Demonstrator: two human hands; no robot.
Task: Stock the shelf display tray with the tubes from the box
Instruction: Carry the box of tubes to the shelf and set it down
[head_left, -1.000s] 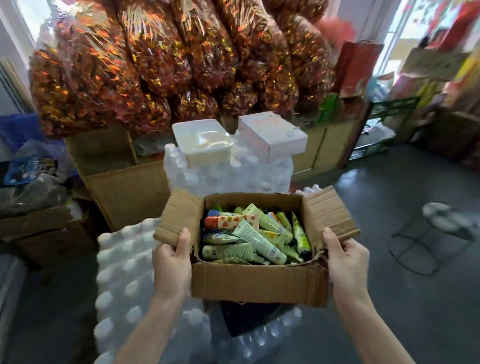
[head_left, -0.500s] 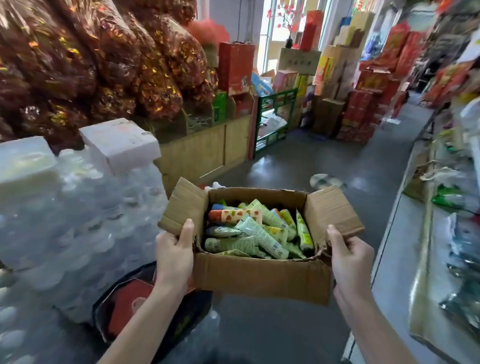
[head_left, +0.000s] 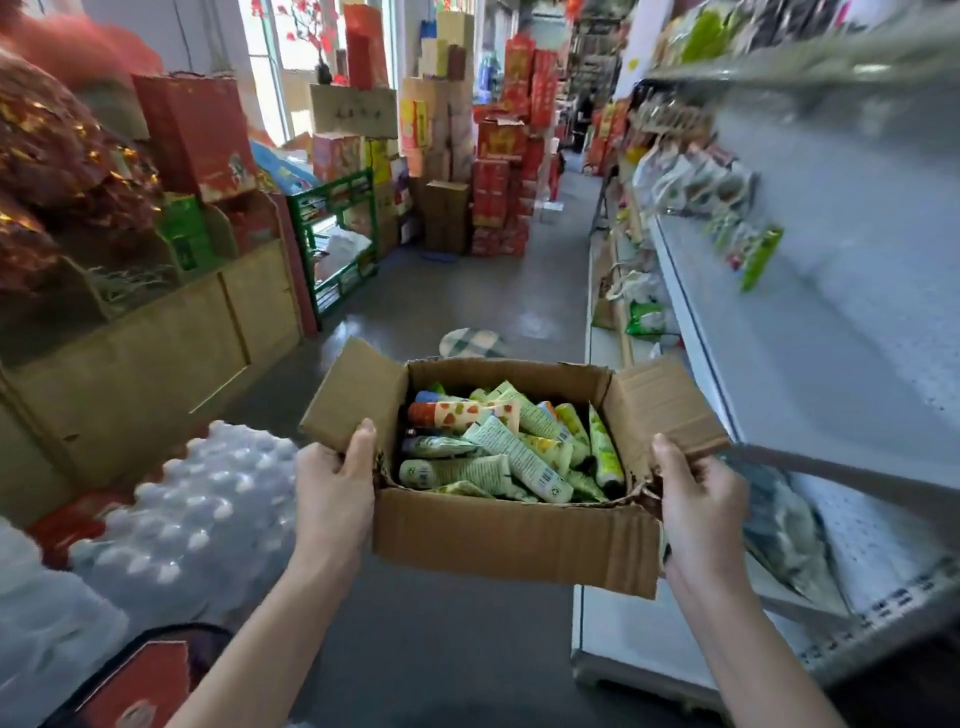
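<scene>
tubes lie heaped in the open cardboard box, which i hold up in front of me over the grey floor, just beside the white shelf on my right. my left hand grips the box's left side, thumb pointing up against the folded-out left flap. my right hand grips the torn right corner, thumb pressed on the rim below the right flap. both forearms reach forward, angled slightly inward. shrink-wrapped bottles sit low on my left.
</scene>
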